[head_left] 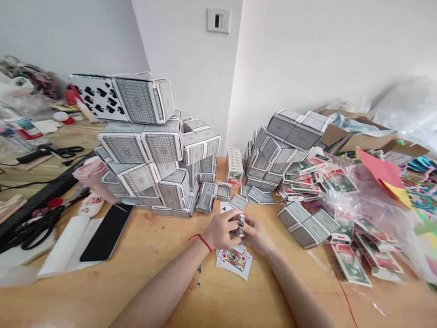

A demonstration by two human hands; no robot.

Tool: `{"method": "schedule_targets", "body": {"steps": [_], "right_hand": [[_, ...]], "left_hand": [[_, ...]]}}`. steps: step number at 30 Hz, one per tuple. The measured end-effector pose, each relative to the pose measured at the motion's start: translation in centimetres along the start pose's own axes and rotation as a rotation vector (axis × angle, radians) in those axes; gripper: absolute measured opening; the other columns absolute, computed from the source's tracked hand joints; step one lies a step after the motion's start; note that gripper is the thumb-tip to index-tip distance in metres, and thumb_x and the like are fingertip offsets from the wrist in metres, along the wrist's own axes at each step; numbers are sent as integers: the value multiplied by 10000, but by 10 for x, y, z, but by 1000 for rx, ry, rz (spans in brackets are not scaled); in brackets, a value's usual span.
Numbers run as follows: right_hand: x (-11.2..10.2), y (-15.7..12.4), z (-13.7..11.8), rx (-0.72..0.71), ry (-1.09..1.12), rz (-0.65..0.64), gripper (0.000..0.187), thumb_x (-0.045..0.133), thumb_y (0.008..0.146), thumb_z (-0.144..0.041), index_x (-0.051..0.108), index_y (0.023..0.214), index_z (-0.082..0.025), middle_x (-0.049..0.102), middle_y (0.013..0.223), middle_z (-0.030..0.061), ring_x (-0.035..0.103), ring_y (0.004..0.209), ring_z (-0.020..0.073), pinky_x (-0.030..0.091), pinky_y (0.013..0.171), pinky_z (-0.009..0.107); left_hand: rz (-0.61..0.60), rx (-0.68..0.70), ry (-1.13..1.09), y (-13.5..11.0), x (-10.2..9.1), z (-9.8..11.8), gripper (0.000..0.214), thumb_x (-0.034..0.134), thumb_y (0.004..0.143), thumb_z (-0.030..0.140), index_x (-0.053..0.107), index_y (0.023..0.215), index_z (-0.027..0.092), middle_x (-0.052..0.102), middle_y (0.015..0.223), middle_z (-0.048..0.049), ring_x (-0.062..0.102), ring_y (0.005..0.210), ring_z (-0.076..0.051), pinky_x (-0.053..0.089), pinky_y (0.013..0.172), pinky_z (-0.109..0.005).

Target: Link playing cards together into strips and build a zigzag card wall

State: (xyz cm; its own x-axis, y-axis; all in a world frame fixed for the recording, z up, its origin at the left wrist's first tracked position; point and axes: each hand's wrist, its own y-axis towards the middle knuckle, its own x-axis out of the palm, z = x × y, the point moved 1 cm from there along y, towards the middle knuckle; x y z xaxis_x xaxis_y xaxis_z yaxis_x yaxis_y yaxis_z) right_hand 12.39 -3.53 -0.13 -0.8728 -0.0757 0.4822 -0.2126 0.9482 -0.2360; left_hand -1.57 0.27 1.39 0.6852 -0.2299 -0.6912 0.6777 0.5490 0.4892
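White walls (297, 56) rise behind a wooden table (160, 286) in the head view. Just beyond the face-up cards (236, 261), the left hand (220, 229) and the right hand (258, 236) hold a small folded-card block (242, 218). It sits between the fingertips of both hands: the left fingers are clamped on its left side, the right fingers on its right; their exact grip underneath is hidden. Beyond the face-up cards to the left is a tall stack of card boxes (140, 144); beyond them to the right, a shorter stack (272, 156). Left of the face-up cards lies a black phone (106, 233); right of them, a joined card box (307, 224) and red-and-green card packs (349, 262).
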Motion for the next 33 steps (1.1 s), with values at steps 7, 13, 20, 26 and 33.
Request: {"method": "schedule_targets", "body": {"steps": [7,13,20,26,33], "right_hand": [[-5,2,0,-110,-204,155,394,705,612,-377,583,899,-136,637,764,48,592,653,167,459,582,260],[-13,3,-9,-379,-506,325,368,640,664,-351,556,967,-160,648,930,81,603,834,214,470,751,325],[0,-8,-15,-525,-909,270,460,614,648,-234,500,1091,-182,622,996,66,600,847,199,481,755,311],[-7,-2,-8,-657,-988,301,617,682,610,-254,447,1180,-219,483,1208,97,456,1101,263,383,916,420],[-25,14,-3,-386,-334,283,602,699,625,-332,460,1165,-217,546,1108,95,583,846,199,488,685,321]], "left_hand": [[38,31,-35,2,1,4,221,535,641,177,604,851,167,507,1188,-85,558,921,-207,442,782,-318],[44,-188,-328,3,0,-1,86,518,681,219,507,637,146,524,1044,-101,538,692,-131,445,629,-272],[-26,-547,-867,10,8,-14,337,497,757,458,488,659,136,495,587,15,494,552,-109,390,528,-224],[-60,-582,-989,14,7,-24,323,703,592,373,497,594,124,558,655,1,529,636,-109,406,626,-234],[179,-625,-860,11,19,-32,272,699,613,313,502,653,130,627,892,-68,592,861,-173,443,809,-325]]}}
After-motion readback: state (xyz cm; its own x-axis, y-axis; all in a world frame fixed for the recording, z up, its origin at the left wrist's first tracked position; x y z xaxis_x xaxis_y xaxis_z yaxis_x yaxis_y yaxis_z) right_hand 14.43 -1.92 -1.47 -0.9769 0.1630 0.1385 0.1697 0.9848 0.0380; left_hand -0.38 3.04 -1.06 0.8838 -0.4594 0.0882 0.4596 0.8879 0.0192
